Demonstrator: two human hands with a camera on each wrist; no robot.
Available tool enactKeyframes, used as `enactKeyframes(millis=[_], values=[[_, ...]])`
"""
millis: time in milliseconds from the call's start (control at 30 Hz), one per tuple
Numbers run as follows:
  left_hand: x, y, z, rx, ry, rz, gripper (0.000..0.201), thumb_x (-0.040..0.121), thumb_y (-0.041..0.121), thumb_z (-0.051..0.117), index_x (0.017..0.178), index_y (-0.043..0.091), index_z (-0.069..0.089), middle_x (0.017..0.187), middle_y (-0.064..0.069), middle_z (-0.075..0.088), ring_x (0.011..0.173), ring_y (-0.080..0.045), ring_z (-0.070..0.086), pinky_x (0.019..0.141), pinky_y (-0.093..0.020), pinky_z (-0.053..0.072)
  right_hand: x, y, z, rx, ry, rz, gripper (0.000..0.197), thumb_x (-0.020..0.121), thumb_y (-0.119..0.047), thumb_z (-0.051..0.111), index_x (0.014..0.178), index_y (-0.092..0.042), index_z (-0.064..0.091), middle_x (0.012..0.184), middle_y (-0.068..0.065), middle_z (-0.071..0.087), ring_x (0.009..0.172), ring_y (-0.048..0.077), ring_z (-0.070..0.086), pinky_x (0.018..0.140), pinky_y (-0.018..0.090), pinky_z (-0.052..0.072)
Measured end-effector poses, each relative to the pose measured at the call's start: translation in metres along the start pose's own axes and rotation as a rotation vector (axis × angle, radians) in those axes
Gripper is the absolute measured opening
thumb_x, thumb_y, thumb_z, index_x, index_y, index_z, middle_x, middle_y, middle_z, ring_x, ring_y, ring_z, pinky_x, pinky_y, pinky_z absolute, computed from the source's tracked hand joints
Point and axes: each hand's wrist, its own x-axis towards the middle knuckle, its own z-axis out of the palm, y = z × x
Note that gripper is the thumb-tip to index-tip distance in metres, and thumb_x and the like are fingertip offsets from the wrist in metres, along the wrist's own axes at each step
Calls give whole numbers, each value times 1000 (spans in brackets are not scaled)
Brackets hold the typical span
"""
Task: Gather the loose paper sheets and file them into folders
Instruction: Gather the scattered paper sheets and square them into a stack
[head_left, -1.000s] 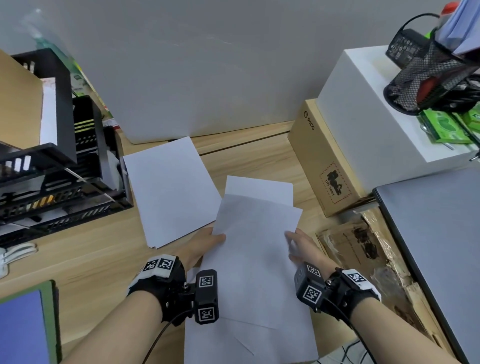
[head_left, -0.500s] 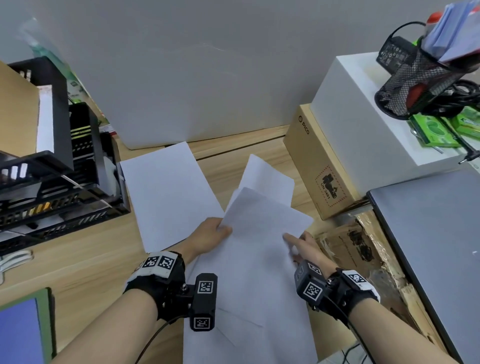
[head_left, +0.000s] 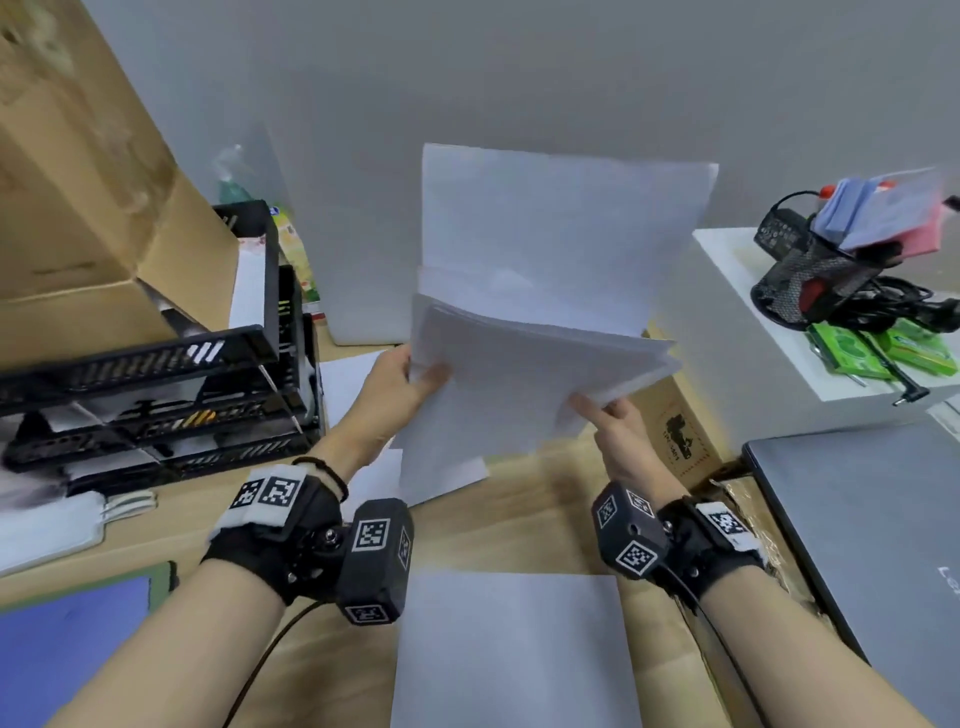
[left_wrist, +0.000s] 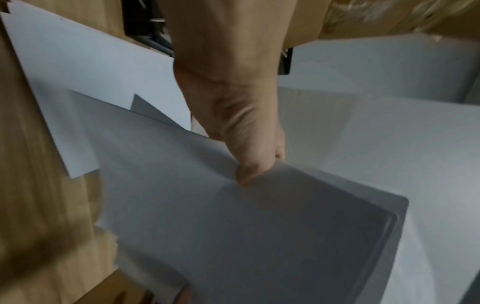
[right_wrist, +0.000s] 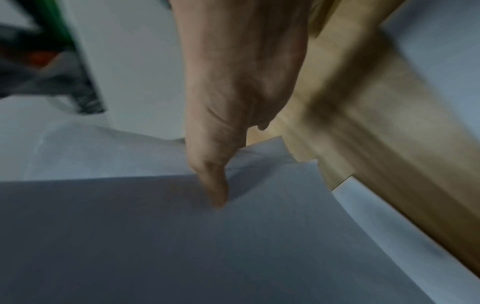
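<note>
While both of my hands keep the gathered paper sheets (head_left: 524, 384) raised off the worktop (head_left: 535, 514), the entry reads: gathering step, part done; filing not begun.

Item 1, left hand (head_left: 400, 384): at 9 o'clock of the stack, thumb on top and fingers hidden beneath, pinching the left edge. The left wrist view confirms the thumb pressed onto the top sheet.

Item 2, right hand (head_left: 618, 421): at 4 o'clock of the stack, thumb on top of the lower right edge, pinching it; the fingers beneath cannot be seen.

Item 3, the stack: several sheets, unevenly aligned, corners fanned at the right; the rear sheets stand nearly upright, the front ones sag toward me.

Item 4, loose sheet (head_left: 509, 649): flat on the worktop at 6 o'clock, between my forearms, not collected.

Item 5, further sheet (head_left: 348, 384): flat at 9 o'clock, behind my left hand, beside the black tray rack (head_left: 156, 395).

No folder can be identified with certainty.

Judged next requirement: square the stack's edges, then collect the two remaining sheets without loosening the pinch.
</note>
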Motion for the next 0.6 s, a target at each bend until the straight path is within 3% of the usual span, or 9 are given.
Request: enactKeyframes(millis=[67, 167, 267, 333, 433, 467, 600], values=[[-4, 1, -6, 13, 46, 18, 15, 96, 17, 61, 103, 29, 66, 112, 0, 71, 104, -18, 67, 89, -35, 55, 1, -12, 9, -24, -25, -42, 39, 88, -12, 67, 125, -7, 55, 110, -2, 67, 100, 12, 63, 74, 20, 45], [-14, -20, -7, 85, 88, -46, 15, 94, 14, 62, 105, 23, 68, 111, -3, 71, 105, -22, 65, 93, -40, 52, -4, -4, 14, -109, -91, -16, 35, 91, -19, 66, 124, -12, 57, 119, 0, 66, 111, 18, 60, 84, 30, 46], [-27, -53, -4, 186, 67, -115, 19, 93, 18, 63, 109, 27, 67, 113, 3, 69, 107, -17, 63, 96, -42, 51, -12, 14, 16, -188, -134, 20, 19, 94, -13, 59, 112, -21, 61, 111, -4, 67, 107, 19, 61, 77, 28, 48], [-36, -69, -2, 232, 47, -120, 20, 94, 16, 62, 101, 33, 70, 108, 9, 71, 105, -12, 63, 95, -40, 50, -17, 28, 15, -224, -118, 54, 21, 93, -8, 58, 110, -19, 61, 108, -3, 66, 107, 21, 60, 75, 28, 48], [-43, -83, -3, 302, 15, 0, 46, 91, -3, 61, 81, 40, 75, 93, 13, 74, 96, -4, 65, 85, -31, 50, -23, 39, 9, -282, -164, 78, 18, 97, -11, 52, 110, -21, 63, 106, -7, 65, 99, 12, 58, 72, 23, 46], [-43, -85, -3, 314, 9, 21, 47, 89, -5, 62, 81, 39, 76, 92, 12, 74, 95, -4, 66, 84, -29, 50, -24, 40, 8, -286, -176, 86, 19, 97, -12, 52, 108, -24, 62, 105, -9, 65, 97, 9, 58, 72, 21, 45], [-42, -78, -3, 258, 3, -84, 25, 91, 8, 64, 112, 21, 70, 110, 11, 69, 103, -3, 61, 89, -22, 47, -20, 35, 7, -224, -158, 61, 29, 88, -2, 63, 108, -24, 60, 106, -8, 66, 99, 8, 59, 76, 22, 46]])
